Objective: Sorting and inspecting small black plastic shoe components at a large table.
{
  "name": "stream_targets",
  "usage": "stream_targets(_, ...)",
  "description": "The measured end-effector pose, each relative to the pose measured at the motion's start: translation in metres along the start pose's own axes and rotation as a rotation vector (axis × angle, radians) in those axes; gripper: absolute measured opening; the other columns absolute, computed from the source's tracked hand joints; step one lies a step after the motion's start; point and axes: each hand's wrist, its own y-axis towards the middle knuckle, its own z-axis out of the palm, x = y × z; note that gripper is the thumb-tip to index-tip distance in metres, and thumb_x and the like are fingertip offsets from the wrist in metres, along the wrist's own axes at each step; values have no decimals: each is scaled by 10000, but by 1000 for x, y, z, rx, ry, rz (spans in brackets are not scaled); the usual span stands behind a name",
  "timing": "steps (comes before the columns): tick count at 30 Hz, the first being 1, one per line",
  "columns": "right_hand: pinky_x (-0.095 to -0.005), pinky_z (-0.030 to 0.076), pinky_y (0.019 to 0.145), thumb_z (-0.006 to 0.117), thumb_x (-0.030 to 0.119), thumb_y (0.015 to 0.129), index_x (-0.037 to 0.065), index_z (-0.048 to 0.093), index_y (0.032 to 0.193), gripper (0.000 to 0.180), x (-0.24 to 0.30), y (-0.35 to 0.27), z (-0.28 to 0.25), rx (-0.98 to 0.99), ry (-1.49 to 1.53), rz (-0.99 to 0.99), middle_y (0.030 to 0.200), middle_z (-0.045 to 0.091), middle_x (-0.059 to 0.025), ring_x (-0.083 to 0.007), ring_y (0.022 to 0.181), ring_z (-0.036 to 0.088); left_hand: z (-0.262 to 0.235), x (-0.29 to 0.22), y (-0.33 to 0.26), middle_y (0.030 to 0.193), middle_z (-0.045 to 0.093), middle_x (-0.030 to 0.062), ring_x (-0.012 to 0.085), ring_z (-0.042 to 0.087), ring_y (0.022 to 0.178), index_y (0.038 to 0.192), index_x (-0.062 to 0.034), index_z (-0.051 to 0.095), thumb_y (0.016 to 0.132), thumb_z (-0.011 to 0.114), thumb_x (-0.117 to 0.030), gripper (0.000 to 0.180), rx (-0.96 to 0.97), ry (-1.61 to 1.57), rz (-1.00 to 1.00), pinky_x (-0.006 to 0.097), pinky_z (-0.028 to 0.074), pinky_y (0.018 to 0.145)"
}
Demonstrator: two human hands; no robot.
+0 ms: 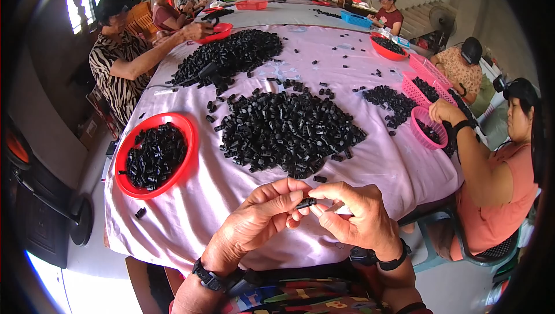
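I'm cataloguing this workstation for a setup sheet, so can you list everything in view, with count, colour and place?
small part: one, black, pinched between both hands' fingertips
big pile: one, black parts, table centre
far pile: one, black, toward the far left of the table
red bowl: one, holds black parts, near left
pink baskets: at least two, right side
red dish: one, far right
tablecloth: one, pale pink, covers the table
other workers: several, seated around the table
left hand: grip shut on the small part
right hand: grip shut on the small part, wrist with a black band
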Motion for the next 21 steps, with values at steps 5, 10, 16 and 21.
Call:
stream_targets(5, -240, 512, 519, 709, 60, 794, 5, 625, 961, 195, 3, 1, 5, -176, 25, -47, 791, 686, -102, -153, 632, 684, 3, 1, 1, 933, 630, 42, 83, 572, 827, 1191, 9, 547, 934, 573, -160, 308, 74, 14, 143, 202, 463, 765)
stream_targets(10, -270, 551, 501, 740, 92, 777, 38, 617, 937, 209, 8, 0, 8, -145, -10, -45, 775, 690, -86, -184, 660, 700, -4, 6, 1, 955, 626, 40, 86, 569, 860, 1183, 13, 557, 943, 557, -152, 291, 76, 56, 189, 211, 462, 782)
stream_targets(16, -219, 471, 471, 765, 73, 744, 10, 636, 922, 229, 14, 2, 9, -191, -33, -49, 714, 677, -74, -89, 540, 630, -3, 10, 4, 974, 619, 23, 82, 563, 845, 1156, -20, 579, 947, 550, -142, 243, 81, 27, 190, 217, 464, 778)
stream_targets(21, -244, 444, 440, 760, 53, 736, 19, 650, 1050, 334, -2, 2, 17, -242, -127, -282, 632, 635, -23, -101, 469, 570, -6, 14, 4, 1017, 624, 72, 149, 594, 907, 1123, -33, 591, 937, 560, -176, 237, 91, -5, 177, 312, 477, 831)
